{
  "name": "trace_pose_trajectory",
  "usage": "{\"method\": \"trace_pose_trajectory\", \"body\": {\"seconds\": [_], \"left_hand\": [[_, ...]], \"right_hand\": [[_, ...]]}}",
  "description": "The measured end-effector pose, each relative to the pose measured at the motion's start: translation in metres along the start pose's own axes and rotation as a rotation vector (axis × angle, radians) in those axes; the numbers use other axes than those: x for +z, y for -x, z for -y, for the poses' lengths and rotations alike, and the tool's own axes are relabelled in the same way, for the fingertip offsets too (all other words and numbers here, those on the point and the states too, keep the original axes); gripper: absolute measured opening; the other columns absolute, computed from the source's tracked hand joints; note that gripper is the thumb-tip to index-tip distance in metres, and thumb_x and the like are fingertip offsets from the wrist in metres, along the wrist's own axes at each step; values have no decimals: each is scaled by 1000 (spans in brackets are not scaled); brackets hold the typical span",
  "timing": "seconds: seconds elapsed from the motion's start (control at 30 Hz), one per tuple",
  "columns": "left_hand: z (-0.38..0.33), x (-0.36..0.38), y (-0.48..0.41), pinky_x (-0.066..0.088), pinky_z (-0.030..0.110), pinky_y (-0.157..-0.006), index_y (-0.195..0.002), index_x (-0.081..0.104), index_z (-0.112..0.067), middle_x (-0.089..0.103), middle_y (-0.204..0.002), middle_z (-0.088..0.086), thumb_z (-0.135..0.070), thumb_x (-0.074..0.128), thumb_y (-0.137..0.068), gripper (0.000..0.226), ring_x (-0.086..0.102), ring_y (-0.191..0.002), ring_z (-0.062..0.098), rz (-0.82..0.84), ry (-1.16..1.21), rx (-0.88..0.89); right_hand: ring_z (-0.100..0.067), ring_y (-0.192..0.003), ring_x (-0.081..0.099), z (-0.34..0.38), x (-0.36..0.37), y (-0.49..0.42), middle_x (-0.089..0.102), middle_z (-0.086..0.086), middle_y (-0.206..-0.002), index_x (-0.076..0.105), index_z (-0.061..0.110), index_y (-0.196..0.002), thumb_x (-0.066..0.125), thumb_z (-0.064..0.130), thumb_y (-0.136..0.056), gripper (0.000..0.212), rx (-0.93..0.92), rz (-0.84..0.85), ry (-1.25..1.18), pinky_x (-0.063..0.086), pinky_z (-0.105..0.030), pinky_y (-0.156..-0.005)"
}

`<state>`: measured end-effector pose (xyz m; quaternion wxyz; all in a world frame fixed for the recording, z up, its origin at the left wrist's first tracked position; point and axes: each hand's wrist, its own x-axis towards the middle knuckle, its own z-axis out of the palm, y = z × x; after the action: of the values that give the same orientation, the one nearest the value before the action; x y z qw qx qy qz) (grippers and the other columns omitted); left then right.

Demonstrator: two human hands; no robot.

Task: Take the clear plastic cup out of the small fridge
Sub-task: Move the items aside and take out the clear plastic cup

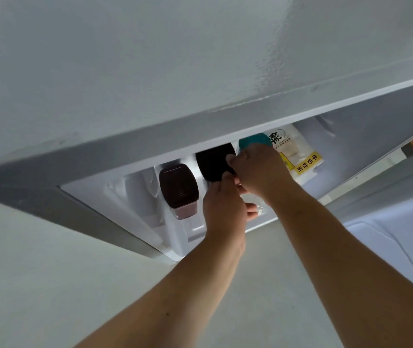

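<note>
My fingers point(250, 209) on the left hand point(225, 209) curl around the clear plastic cup point(260, 205), low on its wall. The right hand point(259, 172) closes over its upper part from above; two hands because the thin wall likely flexes under one. Only a sliver of the cup shows between the hands. It sits inside the small fridge point(150, 146), at the front of the compartment, not yet out. Close neighbours: black lid point(213, 162) just behind, teal lid point(253, 140) beyond the right hand, brown-lidded container point(179, 187) to the left, bread bag point(298, 154) to the right. Judgement: lift straight toward me to avoid knocking them.
</note>
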<state>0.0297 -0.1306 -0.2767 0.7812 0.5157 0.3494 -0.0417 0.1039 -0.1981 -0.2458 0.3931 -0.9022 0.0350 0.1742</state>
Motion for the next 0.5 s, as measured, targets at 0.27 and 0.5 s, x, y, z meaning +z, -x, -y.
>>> {"method": "trace_pose_trajectory", "body": {"seconds": [0.27,0.5], "left_hand": [[31,-18,-26,57,25,-49,-103,69,-19,77,-87,-5,-36,46,-106,29,70,-51,12,-49,-9,-85],[40,-24,-36,62,33,-59,-102,67,-16,73,-100,5,-39,45,-107,31,71,-56,17,-40,-171,-16]], "right_hand": [[-16,-63,65,-19,41,-5,68,-6,-80,66,11,-85,55,26,-103,26,91,-20,-58,49,-21,-50],[-17,-71,66,-23,44,-3,71,-10,-94,66,9,-95,52,27,-105,25,22,-72,153,49,-21,-55]]}}
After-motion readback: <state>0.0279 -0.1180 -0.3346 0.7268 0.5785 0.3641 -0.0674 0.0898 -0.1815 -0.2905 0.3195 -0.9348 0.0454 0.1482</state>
